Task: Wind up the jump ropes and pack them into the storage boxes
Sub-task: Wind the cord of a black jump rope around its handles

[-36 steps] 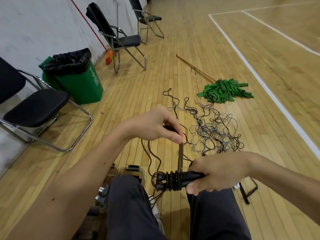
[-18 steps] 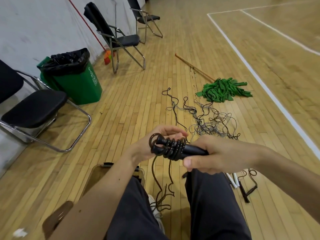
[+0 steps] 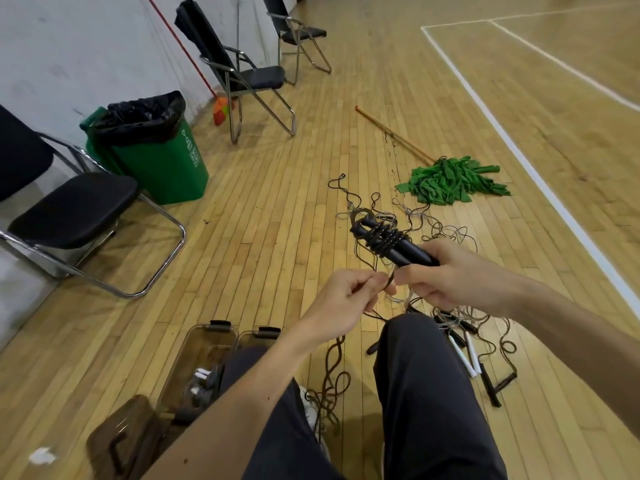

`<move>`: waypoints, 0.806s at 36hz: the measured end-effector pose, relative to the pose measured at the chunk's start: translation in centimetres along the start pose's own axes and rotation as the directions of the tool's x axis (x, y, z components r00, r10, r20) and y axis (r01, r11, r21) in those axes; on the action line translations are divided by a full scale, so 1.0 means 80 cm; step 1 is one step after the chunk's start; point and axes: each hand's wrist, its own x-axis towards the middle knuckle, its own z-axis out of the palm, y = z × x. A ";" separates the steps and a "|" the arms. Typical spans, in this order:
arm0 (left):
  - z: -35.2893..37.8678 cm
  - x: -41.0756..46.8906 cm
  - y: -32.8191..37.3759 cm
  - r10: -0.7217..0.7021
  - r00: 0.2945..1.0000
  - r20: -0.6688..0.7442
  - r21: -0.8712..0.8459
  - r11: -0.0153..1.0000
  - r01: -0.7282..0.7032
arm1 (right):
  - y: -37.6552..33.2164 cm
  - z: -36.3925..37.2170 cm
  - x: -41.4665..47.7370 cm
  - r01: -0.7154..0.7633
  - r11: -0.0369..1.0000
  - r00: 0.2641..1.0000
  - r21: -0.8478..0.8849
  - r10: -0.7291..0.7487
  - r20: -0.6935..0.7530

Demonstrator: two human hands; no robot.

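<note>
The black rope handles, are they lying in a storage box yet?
No, the right hand grips the black handles up in the air, away from the storage boxes.

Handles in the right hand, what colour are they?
Black; the handles show best in head view.

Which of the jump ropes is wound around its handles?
The black jump rope in the right hand: cord coiled round its handles. The other ropes lie tangled on the floor.

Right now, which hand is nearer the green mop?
Right. The right hand grips the handles just short of the mop; the left hand pinches the rope further left.
</note>
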 end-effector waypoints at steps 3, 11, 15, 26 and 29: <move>0.004 -0.008 0.003 -0.013 1.000 -0.007 0.080 0.997 0.014 | 0.006 -0.003 0.004 -0.043 0.999 0.998 -0.007 0.042 -0.044; 0.001 -0.015 0.001 0.019 1.000 -0.001 0.247 0.969 -0.018 | 0.020 -0.010 0.012 -0.020 0.993 0.995 -0.115 0.009 -0.098; -0.013 -0.015 0.007 -0.088 0.996 0.034 0.042 0.995 0.086 | 0.030 -0.016 0.017 0.004 0.952 0.988 -0.306 -0.051 -0.147; -0.015 -0.014 0.026 -0.283 0.957 0.061 -0.015 0.959 0.284 | 0.046 -0.003 0.046 -0.074 0.856 0.947 -0.511 -0.102 -0.306; -0.014 -0.014 0.029 -0.262 0.965 0.010 0.164 0.952 0.256 | 0.049 0.002 0.052 -0.121 0.847 0.931 -0.518 -0.084 -0.354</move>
